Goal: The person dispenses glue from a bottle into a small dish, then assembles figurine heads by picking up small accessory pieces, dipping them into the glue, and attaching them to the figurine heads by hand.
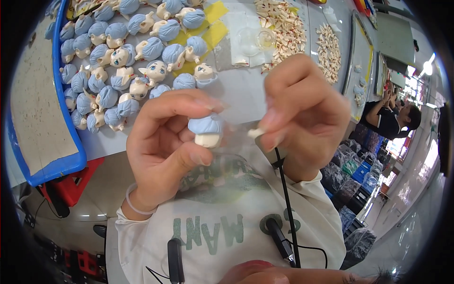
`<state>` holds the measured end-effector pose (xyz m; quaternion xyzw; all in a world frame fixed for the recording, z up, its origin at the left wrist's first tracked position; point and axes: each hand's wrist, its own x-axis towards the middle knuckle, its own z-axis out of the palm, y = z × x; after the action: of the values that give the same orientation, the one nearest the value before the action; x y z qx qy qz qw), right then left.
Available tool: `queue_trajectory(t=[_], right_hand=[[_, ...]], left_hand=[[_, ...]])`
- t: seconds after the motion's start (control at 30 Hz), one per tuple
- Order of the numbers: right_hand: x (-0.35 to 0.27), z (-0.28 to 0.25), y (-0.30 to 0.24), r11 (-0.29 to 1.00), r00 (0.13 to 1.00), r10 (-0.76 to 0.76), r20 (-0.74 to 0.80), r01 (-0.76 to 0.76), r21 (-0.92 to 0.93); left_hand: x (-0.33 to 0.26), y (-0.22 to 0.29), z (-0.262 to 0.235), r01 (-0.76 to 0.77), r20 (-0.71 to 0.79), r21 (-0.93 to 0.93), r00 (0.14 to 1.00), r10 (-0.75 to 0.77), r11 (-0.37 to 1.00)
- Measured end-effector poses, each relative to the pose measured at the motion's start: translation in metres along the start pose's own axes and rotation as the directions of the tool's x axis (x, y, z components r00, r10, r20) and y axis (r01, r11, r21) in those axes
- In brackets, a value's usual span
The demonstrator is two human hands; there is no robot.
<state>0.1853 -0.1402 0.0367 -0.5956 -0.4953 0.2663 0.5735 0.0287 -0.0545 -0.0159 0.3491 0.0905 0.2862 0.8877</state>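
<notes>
My left hand (163,137) grips a small doll head (206,130) with pale blue hair and a cream lower part, held between thumb and fingers in front of my chest. Its face is not visible from here. To its right, my right hand (302,111), slightly blurred, pinches a small cream pointed piece (256,133) between thumb and index finger. A short gap separates the piece from the doll head. Past my hands, many similar blue-haired doll heads (156,71) lie on the table, some with painted faces turned up and pointed ears.
A pile of small cream pieces (283,33) lies at the far middle, with another pile (327,52) to its right. A clear round dish (265,39) stands beside yellow tape (213,33). A blue-rimmed tray (38,104) is at left. Another person (392,113) works at right.
</notes>
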Motion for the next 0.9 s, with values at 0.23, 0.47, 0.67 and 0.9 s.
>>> queue_trajectory(t=[0.23,0.47,0.67,0.9], right_hand=[[-0.013,0.013,-0.001,0.962,0.975,0.223,-0.013,-0.217,0.166],[-0.022,0.019,-0.004,0.974,0.983,0.181,-0.010,-0.178,0.141],[-0.026,0.019,0.000,0.970,0.984,0.177,-0.009,-0.173,0.173],[-0.040,0.019,0.003,0.911,0.973,0.229,-0.041,-0.199,0.360]], left_hand=[[-0.003,-0.005,0.009,0.005,-0.055,0.032,0.998,-0.003,0.999],[-0.012,-0.012,0.012,-0.133,-0.042,0.163,0.989,0.141,0.978],[-0.014,-0.012,0.007,-0.087,-0.020,0.111,0.996,0.089,0.990],[-0.012,-0.010,0.011,-0.079,-0.024,0.224,0.996,0.086,0.971]])
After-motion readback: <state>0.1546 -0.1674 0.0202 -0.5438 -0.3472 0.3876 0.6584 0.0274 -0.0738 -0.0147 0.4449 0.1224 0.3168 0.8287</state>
